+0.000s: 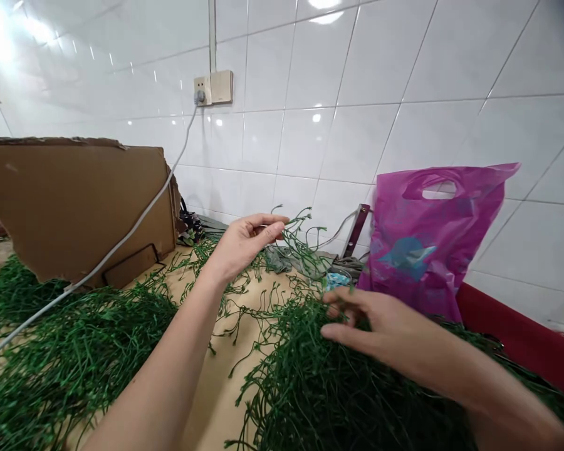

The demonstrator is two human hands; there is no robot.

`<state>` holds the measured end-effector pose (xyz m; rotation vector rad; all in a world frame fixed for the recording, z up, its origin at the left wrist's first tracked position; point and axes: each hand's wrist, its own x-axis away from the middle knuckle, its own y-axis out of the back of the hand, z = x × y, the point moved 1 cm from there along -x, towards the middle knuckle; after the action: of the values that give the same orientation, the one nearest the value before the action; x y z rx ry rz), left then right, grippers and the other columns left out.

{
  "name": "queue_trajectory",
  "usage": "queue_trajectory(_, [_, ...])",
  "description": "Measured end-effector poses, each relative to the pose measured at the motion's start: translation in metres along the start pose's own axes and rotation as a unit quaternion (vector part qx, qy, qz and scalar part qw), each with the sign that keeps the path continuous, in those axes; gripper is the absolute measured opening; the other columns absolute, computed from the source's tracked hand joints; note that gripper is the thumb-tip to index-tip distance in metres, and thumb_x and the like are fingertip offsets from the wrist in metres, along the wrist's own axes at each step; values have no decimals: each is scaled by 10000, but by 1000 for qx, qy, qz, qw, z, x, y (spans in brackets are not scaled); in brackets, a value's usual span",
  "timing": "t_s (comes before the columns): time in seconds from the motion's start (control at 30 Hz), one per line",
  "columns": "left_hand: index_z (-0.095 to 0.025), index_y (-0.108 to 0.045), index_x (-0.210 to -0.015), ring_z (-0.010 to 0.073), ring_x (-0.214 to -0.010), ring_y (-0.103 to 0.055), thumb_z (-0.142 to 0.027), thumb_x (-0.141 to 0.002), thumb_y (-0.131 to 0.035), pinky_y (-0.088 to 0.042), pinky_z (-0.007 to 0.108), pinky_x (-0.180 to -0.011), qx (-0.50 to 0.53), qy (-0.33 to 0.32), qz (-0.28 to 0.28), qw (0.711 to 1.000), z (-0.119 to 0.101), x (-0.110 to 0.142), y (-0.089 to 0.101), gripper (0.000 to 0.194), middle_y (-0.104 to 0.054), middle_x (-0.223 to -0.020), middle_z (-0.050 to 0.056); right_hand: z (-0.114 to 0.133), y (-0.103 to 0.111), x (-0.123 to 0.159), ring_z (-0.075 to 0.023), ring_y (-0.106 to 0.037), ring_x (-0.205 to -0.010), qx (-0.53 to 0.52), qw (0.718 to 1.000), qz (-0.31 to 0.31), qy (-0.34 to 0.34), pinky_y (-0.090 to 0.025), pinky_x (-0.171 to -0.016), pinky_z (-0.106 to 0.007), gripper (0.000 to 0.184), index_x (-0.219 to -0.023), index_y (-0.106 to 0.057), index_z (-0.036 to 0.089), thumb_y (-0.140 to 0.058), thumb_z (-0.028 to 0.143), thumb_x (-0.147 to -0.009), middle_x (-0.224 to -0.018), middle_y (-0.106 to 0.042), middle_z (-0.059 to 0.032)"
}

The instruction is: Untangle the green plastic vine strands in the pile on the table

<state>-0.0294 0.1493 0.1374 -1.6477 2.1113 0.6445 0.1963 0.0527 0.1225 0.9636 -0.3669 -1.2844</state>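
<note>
My left hand [251,241] is raised above the table, thumb and forefinger pinched on a few thin green plastic stems [305,241] with small knobbed tips. These stems hang down to the right towards a big dark green pile of similar stems [329,376]. At the top of that pile is my right hand [357,319], its fingers curved and the thumb apart from them, touching or just over the strands. Some of its fingertips are hidden among the green. A second heap of green stems [98,338] lies left of my left forearm.
A cardboard sheet or box [79,200] stands at the left, with a grey cable [136,225] running past it to a wall socket [202,91]. A purple plastic bag [432,238] leans by the tiled wall. Loose stems lie scattered on the tan tabletop [216,394].
</note>
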Motion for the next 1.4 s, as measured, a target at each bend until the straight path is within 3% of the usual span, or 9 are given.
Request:
queue_trajectory(0.17, [-181, -687, -1186, 142, -928, -659, -189, -875, -649, -513, 283, -837, 6, -24, 95, 995, -12, 5, -16, 314, -738, -1107, 73, 7, 46, 21, -160, -517, -530, 107, 977, -175, -65, -388, -500, -313, 373, -750, -657, 250, -545, 582, -877, -620, -602, -28])
queue_trajectory(0.37, [-200, -543, -1139, 133, -762, -652, -190, -835, -671, -479, 273, -727, 58, 33, 155, 986, -17, 14, -49, 329, -713, -797, -11, 31, 43, 27, -224, -656, -760, 170, 902, -394, 52, -516, -740, -379, 109, -883, -685, 256, -664, 359, -857, -852, -717, -46])
queue_trajectory(0.5, [-225, -505, -1062, 117, -738, -616, -215, -839, -686, -443, 263, -700, 34, 19, 158, 987, -18, 19, -60, 288, -716, -799, -29, 27, 35, 21, -247, -660, -1010, 216, 892, -368, 150, -517, -935, -394, 142, -1027, -711, 240, -638, 254, -906, -1030, -735, -57])
queue_trajectory(0.7, [-233, -527, -1029, 115, -750, -616, -228, -849, -687, -452, 263, -709, -42, -13, 174, 984, -28, 24, -64, 240, -732, -826, -34, 14, 31, 15, -273, -547, -1315, 180, 930, -267, 177, -443, -1093, -452, 286, -1211, -702, 230, -542, 249, -975, -1293, -707, -67])
queue_trajectory(0.83, [-226, -552, -1011, 122, -810, -643, -224, -847, -704, -476, 272, -762, -49, -36, 145, 988, -29, 24, -66, 223, -726, -871, -25, 17, 30, 13, -200, -695, -956, 82, 967, -224, 95, -541, -877, -331, 149, -1010, -726, 255, -594, 260, -941, -1013, -767, -9])
queue_trajectory(1.0, [-191, -586, -810, 135, -841, -575, -230, -812, -744, -457, 293, -799, -158, -122, -31, 979, -30, 23, -65, 163, -651, -885, 3, 14, 28, 7, -147, -625, -692, -31, 965, -260, 13, -496, -653, -259, 80, -808, -689, 236, -636, 234, -869, -721, -677, 21])
queue_trajectory(1.1, [-185, -639, -827, 136, -750, -572, -341, -882, -670, -467, 294, -722, -94, -55, 45, 993, -29, 24, -68, 168, -658, -799, 11, 8, 22, -1, -137, -598, -656, -171, 944, -282, 5, -479, -618, -250, 72, -794, -690, 229, -690, 296, -822, -662, -637, 27])
queue_trajectory(1.2, [-191, -676, -999, 157, -835, -618, -423, -865, -690, -495, 301, -750, -21, 4, 133, 991, -26, 26, -75, 268, -712, -933, 39, 8, 16, -6, -129, -589, -633, -307, 904, -299, 14, -482, -604, -251, 119, -760, -685, 223, -746, 325, -756, -645, -631, 28])
queue_trajectory(1.4, [-196, -652, -1106, 159, -865, -634, -324, -921, -610, -499, 312, -797, -58, -37, 100, 993, -19, 27, -78, 228, -706, -934, 35, 8, 16, -4, -148, -598, -665, -282, 908, -310, 10, -490, -638, -286, 131, -747, -696, 228, -756, 345, -739, -682, -656, 12])
